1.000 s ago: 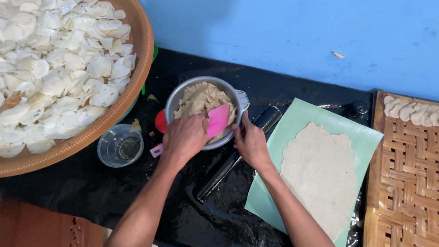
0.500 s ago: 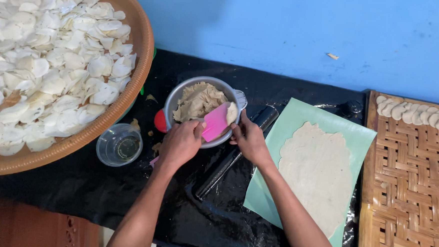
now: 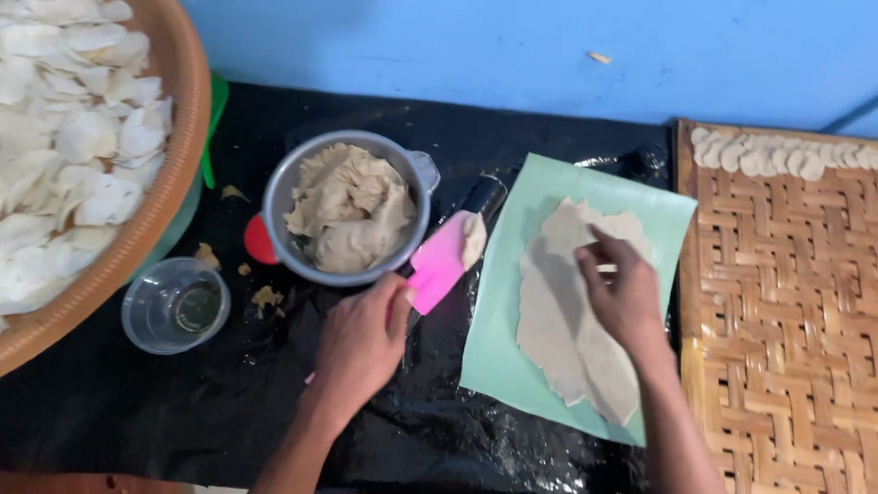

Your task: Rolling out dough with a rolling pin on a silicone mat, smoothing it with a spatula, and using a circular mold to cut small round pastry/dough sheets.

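— Two hands are working over the black surface [image 3: 250,408]. What is each one doing?

— Left hand [image 3: 359,345] is gripping the handle of a pink spatula [image 3: 440,260], whose blade is carrying a dab of paste and pointing toward the green sheet [image 3: 498,365]. Right hand [image 3: 625,299] is lying open, fingers pressing flat on the dough [image 3: 565,329] spread over that sheet.

— Where is the rest of the paste?

— It is sitting in the metal bowl [image 3: 292,184], just left of the spatula. A clear cup [image 3: 174,304] is standing beside the big basket [image 3: 182,93] of white chips, and a woven tray [image 3: 805,326] is lying at right.

— How is the dough looking to handle?

— Thin, soft and probably sticky, with ragged edges; it is likely tearing easily, so lifting by the sheet's border seems safer. Whether it is clinging to the fingers, I cannot quite tell.
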